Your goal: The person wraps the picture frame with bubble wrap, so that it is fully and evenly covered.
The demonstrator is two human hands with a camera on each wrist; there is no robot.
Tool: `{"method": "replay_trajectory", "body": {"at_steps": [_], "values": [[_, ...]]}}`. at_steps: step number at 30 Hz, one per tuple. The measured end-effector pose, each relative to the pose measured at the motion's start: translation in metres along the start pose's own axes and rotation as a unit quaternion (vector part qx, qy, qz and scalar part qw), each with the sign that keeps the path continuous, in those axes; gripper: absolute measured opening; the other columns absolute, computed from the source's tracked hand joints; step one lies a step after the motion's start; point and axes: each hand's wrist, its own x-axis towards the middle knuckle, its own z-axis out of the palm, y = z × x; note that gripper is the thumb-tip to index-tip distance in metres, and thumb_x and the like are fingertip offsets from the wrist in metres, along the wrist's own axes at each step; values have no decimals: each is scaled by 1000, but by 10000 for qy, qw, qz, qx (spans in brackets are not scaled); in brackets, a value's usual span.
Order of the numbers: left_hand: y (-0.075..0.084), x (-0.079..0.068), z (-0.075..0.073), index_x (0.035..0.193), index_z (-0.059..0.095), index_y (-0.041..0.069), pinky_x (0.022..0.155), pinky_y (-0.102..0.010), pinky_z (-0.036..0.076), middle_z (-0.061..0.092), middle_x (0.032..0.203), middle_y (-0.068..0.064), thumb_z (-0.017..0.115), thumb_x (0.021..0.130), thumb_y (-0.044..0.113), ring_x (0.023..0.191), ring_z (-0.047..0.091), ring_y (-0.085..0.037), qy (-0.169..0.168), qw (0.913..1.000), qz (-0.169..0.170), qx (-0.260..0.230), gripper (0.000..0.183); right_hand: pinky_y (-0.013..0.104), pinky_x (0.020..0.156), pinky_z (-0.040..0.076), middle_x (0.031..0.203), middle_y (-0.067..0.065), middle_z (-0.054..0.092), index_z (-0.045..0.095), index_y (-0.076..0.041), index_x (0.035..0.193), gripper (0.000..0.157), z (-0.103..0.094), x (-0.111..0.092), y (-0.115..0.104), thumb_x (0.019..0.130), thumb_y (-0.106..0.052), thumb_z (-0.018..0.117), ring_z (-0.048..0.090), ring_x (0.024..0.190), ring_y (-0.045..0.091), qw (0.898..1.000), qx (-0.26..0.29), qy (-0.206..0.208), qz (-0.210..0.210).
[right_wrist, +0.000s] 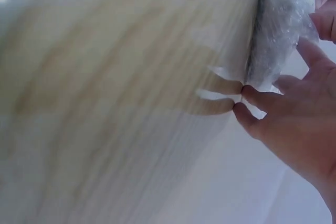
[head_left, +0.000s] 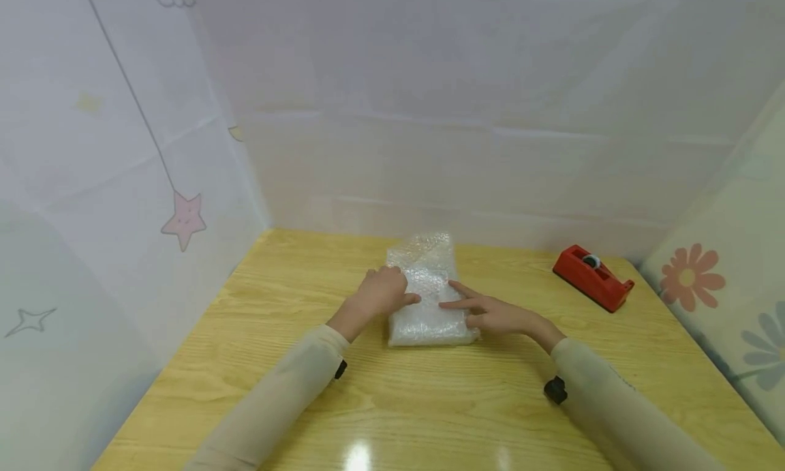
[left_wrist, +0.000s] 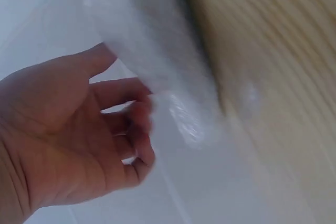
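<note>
A bubble-wrap package lies on the wooden table, its wrap folded over with a loose flap at the far end. My left hand is at the package's left edge, thumb reaching over the top. In the left wrist view, the thumb and curled index finger of that hand pinch the edge of the bubble wrap. My right hand spreads its fingers over the right side. Seen from the right wrist, some fingertips of it touch the table beside the wrap. The wrap's contents are hidden.
A red tape dispenser stands at the back right of the table. Pale printed sheets wall in the back and both sides. A dark wrist device sits under the right sleeve.
</note>
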Motion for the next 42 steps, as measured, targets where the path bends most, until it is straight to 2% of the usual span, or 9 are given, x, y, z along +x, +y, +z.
{"method": "replay_trajectory", "body": {"at_steps": [3,7,10,14,18,22,26,31,42], "values": [[13,-13,-7,81,72,14,99,-61,42,67,108,-9,58,97,62,104,62,-32,-348,9991,-1,243,53,68,113,12,169,13,-5,46,-16,155,52,-4,-1,3,103,-13,51,-5,152,36,9995,245,-176,29],[26,-31,-16,93,75,13,101,-57,39,64,113,-11,61,91,69,111,58,-32,-510,9974,-108,507,57,68,114,8,170,5,-3,42,-24,158,55,-7,1,12,105,-15,53,-6,153,28,9979,605,-242,39],[34,-45,-17,101,74,13,98,-50,40,59,116,-10,64,88,70,113,53,-30,-332,9950,-54,942,59,69,113,6,170,3,-2,35,-25,161,60,-6,1,15,106,-13,53,-6,154,25,9962,826,-292,-11],[45,-59,-12,105,74,11,92,-42,44,55,117,-8,67,92,61,108,52,-27,147,9875,417,1511,51,70,113,6,170,5,-2,27,-26,163,65,-5,0,12,106,-14,54,-6,153,24,9966,761,-301,-97],[54,-65,-10,135,63,10,95,-43,49,56,131,-14,66,97,52,113,58,-36,-214,9917,694,1061,57,71,113,6,170,9,-1,23,-29,164,65,-3,-1,7,107,-17,52,-5,153,26,9978,550,-270,-243],[54,-65,-7,160,35,18,111,-53,35,32,160,-19,63,93,63,136,38,-52,-1079,9920,605,248,86,75,110,6,169,14,-4,39,-26,160,52,1,-3,6,109,-18,49,-8,153,33,9977,434,-348,-385],[48,-62,-2,164,24,20,116,-57,23,14,167,-19,67,86,69,143,20,-57,-1403,9871,741,-192,102,75,110,8,169,14,-6,46,-23,156,47,4,-5,7,109,-18,48,-9,152,35,9974,461,-377,-412],[38,-60,-1,165,17,22,116,-60,20,7,168,-18,70,84,70,145,9,-57,-1570,9815,978,-488,108,74,110,5,170,9,-8,46,-25,156,46,1,-7,3,109,-20,47,-11,152,34,9975,544,-412,-203],[29,-59,-3,166,6,32,114,-66,19,1,169,-16,71,77,77,147,0,-55,-1675,9765,1264,-487,118,73,111,5,170,6,-4,48,-22,155,47,-4,-9,-4,108,-20,50,-8,152,34,9972,655,-349,-31]]}}
